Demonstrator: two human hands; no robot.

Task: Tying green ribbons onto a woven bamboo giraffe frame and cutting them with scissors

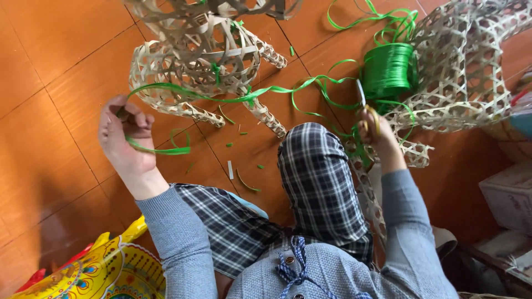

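Observation:
My left hand (126, 135) pinches a green plastic strip (221, 97) that runs right across a woven bamboo animal-shaped frame (205, 61). A loose end curls below that hand. My right hand (376, 130) holds scissors (363, 99) with yellow handles, blades pointing up near the strip. Just beyond the scissors stands a spool of green ribbon (389, 69) with loops trailing off it. My knees, in checked trousers, lie between the hands.
A second woven bamboo frame (471, 72) stands at the right. Green and pale offcuts (244, 180) litter the orange tiled floor (50, 83). A yellow patterned bag (105, 271) sits at the lower left; boxes (510, 194) are at the right edge.

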